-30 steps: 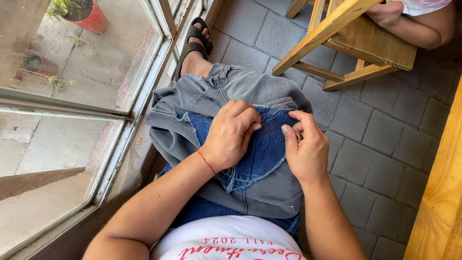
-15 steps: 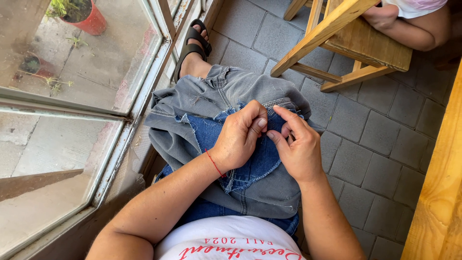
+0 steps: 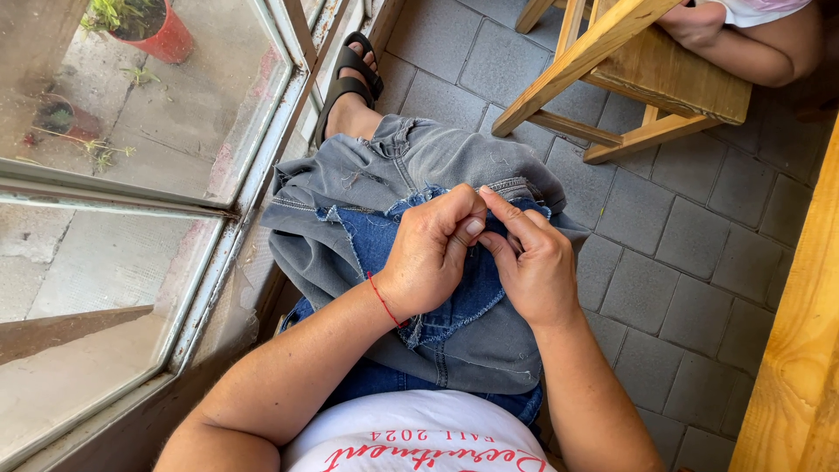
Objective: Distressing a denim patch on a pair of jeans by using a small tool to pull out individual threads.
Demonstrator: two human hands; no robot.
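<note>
— What are the hands doing?
— The left hand and right hand meet fingertip to fingertip, both pinching the blue denim patch.
— Where is it?
— On the grey jeans in the person's lap, beside the window; a wooden stool stands beyond.

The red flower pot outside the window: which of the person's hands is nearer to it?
Left. The left hand lies on the window side, toward the red flower pot; the right hand lies beyond it.

Grey jeans carry a blue denim patch; red thread circles one wrist; black sandal, red pot, grey floor tiles.
</note>
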